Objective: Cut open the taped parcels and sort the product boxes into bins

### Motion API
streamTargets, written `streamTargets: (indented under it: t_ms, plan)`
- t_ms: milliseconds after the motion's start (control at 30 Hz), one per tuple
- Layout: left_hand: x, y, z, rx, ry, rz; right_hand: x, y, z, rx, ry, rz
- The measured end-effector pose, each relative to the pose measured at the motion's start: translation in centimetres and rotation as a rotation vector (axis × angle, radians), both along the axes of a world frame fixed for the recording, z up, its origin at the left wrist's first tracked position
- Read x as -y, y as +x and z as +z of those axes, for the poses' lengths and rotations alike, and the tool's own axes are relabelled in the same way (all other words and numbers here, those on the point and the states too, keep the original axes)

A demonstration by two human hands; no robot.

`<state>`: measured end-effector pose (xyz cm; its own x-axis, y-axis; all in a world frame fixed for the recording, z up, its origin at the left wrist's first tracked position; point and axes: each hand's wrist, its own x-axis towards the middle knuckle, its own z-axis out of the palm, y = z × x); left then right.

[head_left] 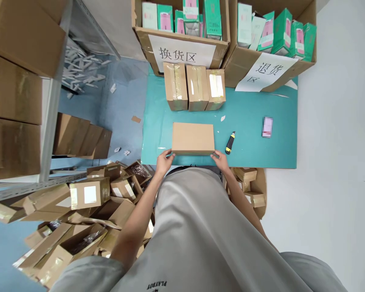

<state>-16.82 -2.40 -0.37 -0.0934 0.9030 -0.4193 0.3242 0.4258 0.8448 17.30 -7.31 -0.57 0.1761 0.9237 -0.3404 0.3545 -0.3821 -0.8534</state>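
Note:
A closed brown cardboard box (193, 137) lies lengthwise near the front edge of the green table. My left hand (164, 161) grips its near left corner, fingers bent against the cardboard. At the near right corner, my right hand (220, 159) holds the box in the same way. Just right of the box lies a black and yellow utility knife (230, 142). Behind it stand three taped brown boxes, a left one (175, 86), a middle one (197, 87) and a right one (215, 88) with a white label.
Two large cartons, left (144, 44) and right (231, 67), hold green and white product boxes at the table's back. A pixelated pink item (267, 127) lies at right. Discarded boxes (89, 194) heap on the floor at left, beside a metal shelf (50, 121).

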Motion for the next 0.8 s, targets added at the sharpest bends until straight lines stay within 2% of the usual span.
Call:
streamTargets:
  t_ms: [100, 200, 267, 333, 467, 600, 800]
  plan:
    - [-1.0, 0.1, 2.1, 0.013, 0.127, 0.005, -1.2, 0.7, 1.9, -0.045, 0.062, -0.065]
    - [-1.9, 0.1, 4.2, -0.008, 0.231, -0.003, -2.4, 1.5, 4.2, 0.014, 0.127, -0.069]
    - [-2.3, 0.1, 5.1, -0.034, 0.241, -0.002, -2.9, 1.8, 5.3, 0.054, 0.132, -0.046]
    - [-2.5, 0.2, 5.2, -0.053, 0.211, 0.009, -3.1, 1.7, 5.5, 0.056, 0.115, -0.017]
    - [-2.6, 0.0, 3.4, -0.034, 0.116, 0.036, -2.8, 1.1, 3.8, 0.007, 0.047, 0.0]
    - [-2.1, -0.7, 1.0, 0.022, 0.078, 0.052, -1.9, 1.1, 1.5, -0.068, -0.05, -0.068]
    - [-0.4, -1.3, -1.7, 0.0, -0.082, -0.034, -0.9, 1.1, -0.4, -0.01, -0.184, -0.041]
